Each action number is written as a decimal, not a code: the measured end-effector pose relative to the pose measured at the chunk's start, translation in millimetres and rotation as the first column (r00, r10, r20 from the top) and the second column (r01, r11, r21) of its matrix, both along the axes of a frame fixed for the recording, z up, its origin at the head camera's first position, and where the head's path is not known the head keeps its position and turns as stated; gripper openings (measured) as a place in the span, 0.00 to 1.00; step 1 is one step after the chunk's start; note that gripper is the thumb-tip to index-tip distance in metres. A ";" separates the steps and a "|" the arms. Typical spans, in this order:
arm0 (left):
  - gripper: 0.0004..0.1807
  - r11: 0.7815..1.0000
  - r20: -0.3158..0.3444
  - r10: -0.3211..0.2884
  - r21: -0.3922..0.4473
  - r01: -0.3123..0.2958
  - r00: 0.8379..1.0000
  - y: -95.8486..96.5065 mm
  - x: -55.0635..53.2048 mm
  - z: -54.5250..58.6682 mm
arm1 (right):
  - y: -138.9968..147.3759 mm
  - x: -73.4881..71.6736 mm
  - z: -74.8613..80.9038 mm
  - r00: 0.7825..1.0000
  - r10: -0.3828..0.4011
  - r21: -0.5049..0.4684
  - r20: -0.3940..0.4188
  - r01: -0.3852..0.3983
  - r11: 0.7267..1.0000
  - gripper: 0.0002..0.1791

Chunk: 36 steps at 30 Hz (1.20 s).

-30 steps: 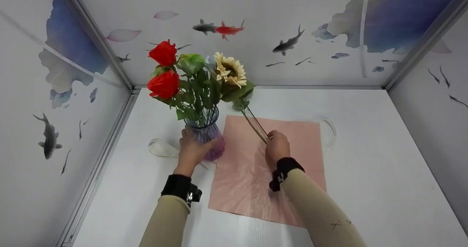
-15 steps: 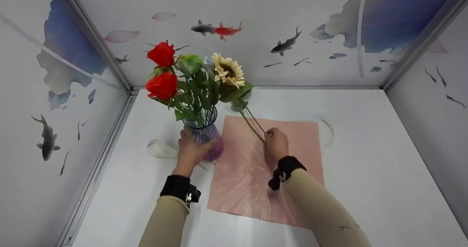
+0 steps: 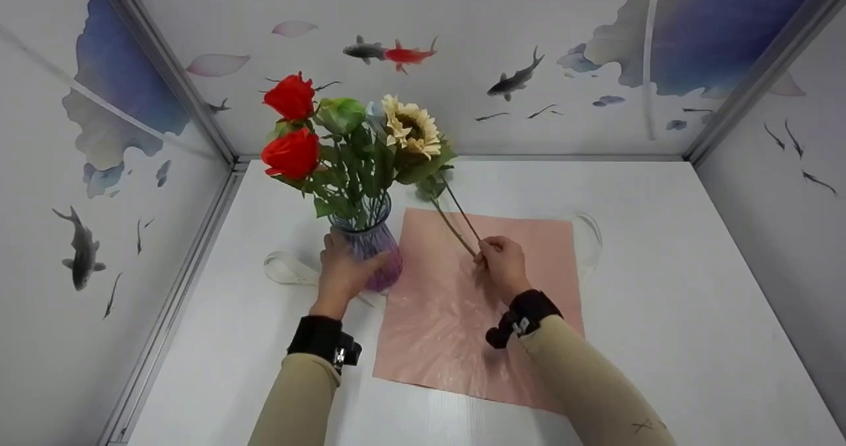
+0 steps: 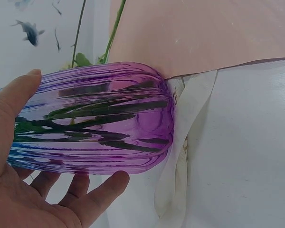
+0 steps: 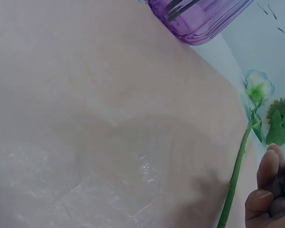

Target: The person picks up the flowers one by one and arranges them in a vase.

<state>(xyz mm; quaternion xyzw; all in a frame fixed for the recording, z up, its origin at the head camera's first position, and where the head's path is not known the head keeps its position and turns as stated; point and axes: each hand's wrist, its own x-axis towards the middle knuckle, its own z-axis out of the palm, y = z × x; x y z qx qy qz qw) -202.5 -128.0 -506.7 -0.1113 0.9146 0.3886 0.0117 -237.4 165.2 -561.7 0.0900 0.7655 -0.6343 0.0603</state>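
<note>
My left hand (image 3: 344, 274) grips the ribbed blue-to-purple glass vase (image 3: 380, 254), thumb on one side and fingers on the other. Red roses (image 3: 291, 155), a green bloom (image 3: 340, 115) and leafy stems stand in it. Over the pink sheet, my right hand (image 3: 503, 266) pinches a thin dark stem (image 3: 461, 209) at its lower end. The right wrist view shows a sunflower (image 5: 280, 114) from behind, its stem running down to the fingers. A thicker green stem (image 5: 233, 180) with a pale bluish-white flower (image 5: 259, 85) lies beside that hand. Leaves hide where the stems meet their heads in the head view.
The pink wrapping sheet (image 3: 443, 340) lies flat on the white table (image 3: 661, 300). White ribbon (image 3: 287, 269) curls out left of the vase, and another white loop (image 3: 588, 234) shows at the sheet's right. Printed panels (image 3: 595, 129) enclose the back and sides.
My right hand has shifted its fingers, from both stems together to the thin one. The two stems now stand farther apart. My left hand stays on the vase.
</note>
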 end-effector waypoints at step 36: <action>0.68 1.000 0.018 0.004 0.011 -0.004 1.000 0.2 0.7 1.4 | -14.2 6.1 42.5 0.954 0.259 -0.355 -0.151 -0.297 0.886 0.12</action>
